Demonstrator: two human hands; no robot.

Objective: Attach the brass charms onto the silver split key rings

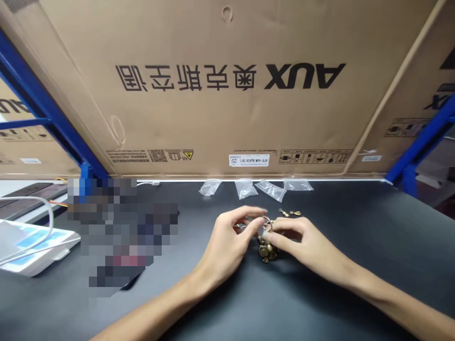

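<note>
Both hands meet over the dark table, fingertips around a silver key ring (267, 224). My left hand (231, 239) pinches the ring from the left, its fingers bent. From the right, my right hand (296, 234) grips the ring's side with thumb and forefinger. Below the fingertips hangs a cluster of bronze-coloured metal charms (267, 251), partly covered by the hands. Two small loose bronze charms (289, 213) lie on the table just beyond my right hand. How the charms join the ring is too small to make out.
Several small clear plastic bags (270, 190) lie along the back of the black table (355, 227). A large cardboard box (227, 118) stands behind, between blue metal posts (57, 104). At left are a white box (35, 251), cables and a blurred-out area.
</note>
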